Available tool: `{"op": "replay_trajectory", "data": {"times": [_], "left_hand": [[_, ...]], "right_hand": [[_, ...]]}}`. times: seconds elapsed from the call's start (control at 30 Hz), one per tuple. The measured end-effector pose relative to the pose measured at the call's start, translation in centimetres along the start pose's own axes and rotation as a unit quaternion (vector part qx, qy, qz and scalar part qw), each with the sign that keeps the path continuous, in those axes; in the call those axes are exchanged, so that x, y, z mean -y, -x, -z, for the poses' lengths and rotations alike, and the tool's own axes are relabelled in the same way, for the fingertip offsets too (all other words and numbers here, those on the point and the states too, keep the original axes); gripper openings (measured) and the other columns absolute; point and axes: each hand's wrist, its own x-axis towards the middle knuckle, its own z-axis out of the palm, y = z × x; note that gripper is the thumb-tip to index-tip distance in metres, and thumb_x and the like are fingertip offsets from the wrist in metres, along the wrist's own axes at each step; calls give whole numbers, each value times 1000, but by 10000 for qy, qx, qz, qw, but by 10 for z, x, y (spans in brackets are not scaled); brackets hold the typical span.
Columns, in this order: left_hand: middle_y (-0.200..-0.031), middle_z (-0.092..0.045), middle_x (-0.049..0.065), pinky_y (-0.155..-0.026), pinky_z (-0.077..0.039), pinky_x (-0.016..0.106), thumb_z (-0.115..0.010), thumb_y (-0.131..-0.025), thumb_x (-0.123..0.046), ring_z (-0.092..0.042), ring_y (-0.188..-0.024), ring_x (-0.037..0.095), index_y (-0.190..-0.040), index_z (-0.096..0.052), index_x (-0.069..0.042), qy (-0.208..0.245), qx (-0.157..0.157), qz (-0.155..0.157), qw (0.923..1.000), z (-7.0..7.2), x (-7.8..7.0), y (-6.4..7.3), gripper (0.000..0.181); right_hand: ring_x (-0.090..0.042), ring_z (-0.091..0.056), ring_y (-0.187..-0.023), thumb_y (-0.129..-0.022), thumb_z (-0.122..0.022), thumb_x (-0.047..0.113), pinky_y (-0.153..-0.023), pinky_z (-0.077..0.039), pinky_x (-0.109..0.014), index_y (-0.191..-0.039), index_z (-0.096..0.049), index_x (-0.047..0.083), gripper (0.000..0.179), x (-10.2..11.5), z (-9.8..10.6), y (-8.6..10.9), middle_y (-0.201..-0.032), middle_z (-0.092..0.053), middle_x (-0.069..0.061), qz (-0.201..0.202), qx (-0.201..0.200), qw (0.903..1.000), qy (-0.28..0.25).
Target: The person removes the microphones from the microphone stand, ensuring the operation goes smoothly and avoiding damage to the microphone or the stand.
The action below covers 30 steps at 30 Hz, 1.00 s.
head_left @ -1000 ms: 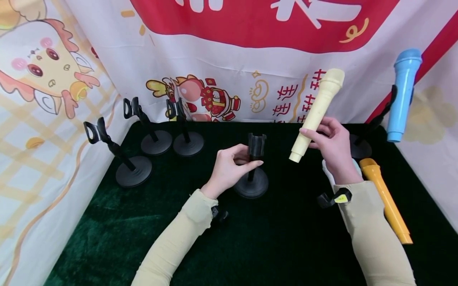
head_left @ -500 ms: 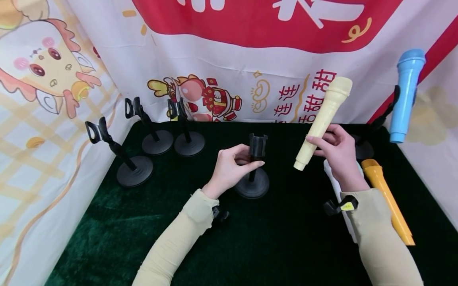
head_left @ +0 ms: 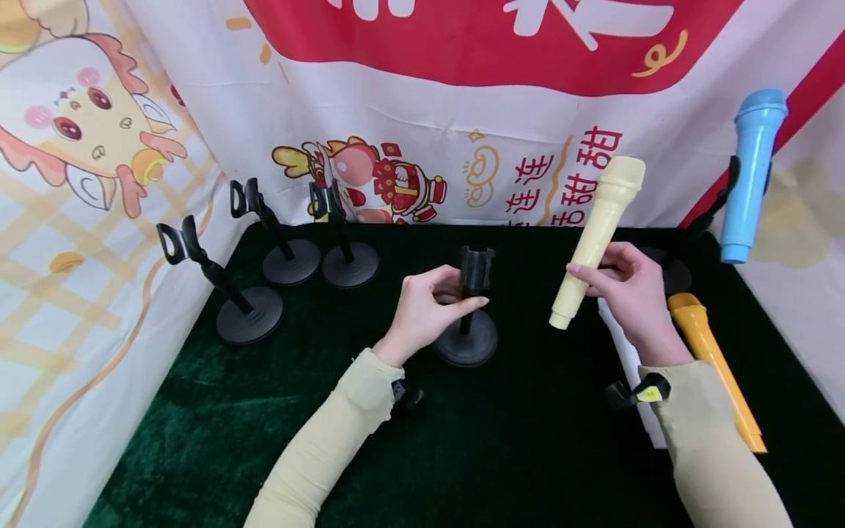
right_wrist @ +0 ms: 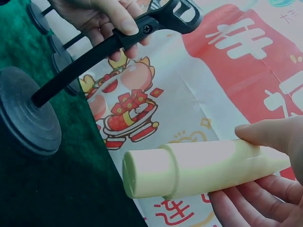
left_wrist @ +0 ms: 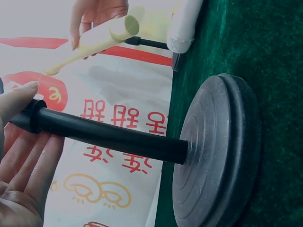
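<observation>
Near the middle of the table, the left hand [head_left: 429, 312] pinches the upper part of a black microphone stand [head_left: 466, 341] between thumb and fingers. The stand's round base rests on the cloth, and its clip [right_wrist: 182, 16] on top holds nothing. To the right of it, the right hand [head_left: 630, 297] grips a pale yellow toy microphone [head_left: 597, 238] around its lower handle. This microphone is held in the air, tilted, head up and narrow end down, apart from the stand. In the right wrist view, the thumb lies along one side of the handle and the fingers along the other.
Several more black stands [head_left: 247, 315] stand at the back left. A blue microphone [head_left: 752, 176] sits in a stand at the back right. A yellow-orange microphone [head_left: 719, 374] and a white microphone [left_wrist: 184, 26] lie near the right forearm. Printed cloth [head_left: 396, 103] hangs behind.
The right hand has moved down and slightly right with the pale yellow microphone, nearer to the viewer. The left hand and its stand have stayed put.
</observation>
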Motion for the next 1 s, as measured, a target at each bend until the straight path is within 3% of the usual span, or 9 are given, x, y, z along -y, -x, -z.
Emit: {"op": "replay_trajectory", "data": {"times": [0.27,0.43,0.63,0.83,1.0], "left_hand": [[-100,-74,-6,-74,-61,30,-84,-88,-20,-73,-83,11,-106,-73,-15,-15,3,-3,10000,1,1,0,22],[-100,-74,-7,-74,-61,30,-84,-88,-21,-73,-83,10,-107,-72,-15,-26,-5,-8,10000,1,1,0,23],[-100,-74,-7,-75,-61,30,-83,-88,-21,-73,-84,10,-107,-73,-14,-5,-6,28,10000,1,0,0,22],[-100,-74,-7,-75,-61,31,-83,-88,-15,-73,-84,11,-107,-73,-14,8,-14,13,10000,1,0,0,21],[-100,-74,-7,-75,-61,31,-83,-88,-15,-73,-84,11,-107,-73,-14,19,-9,25,10000,0,-1,0,21]], "right_hand": [[-8,-71,-91,-88,-83,33,-76,-59,-22,-134,-59,7,59,-4,11,8,-111,-69,0,-292,235,9969,694],[-8,-70,-93,-88,-80,44,-78,-59,-23,-141,-53,6,71,-11,19,14,-119,-66,-6,-549,449,9914,1100],[-5,-70,-91,-89,-80,41,-76,-59,-24,-146,-48,1,76,-27,26,23,-123,-63,-17,-580,733,9846,1478],[-1,-68,-86,-91,-79,38,-72,-59,-23,-147,-47,-3,76,-47,29,31,-125,-62,-24,-504,741,9796,1799],[-7,-69,-87,-90,-80,39,-72,-61,-27,-147,-47,-4,78,-53,31,40,-124,-64,-25,-527,825,9769,1900]]}}
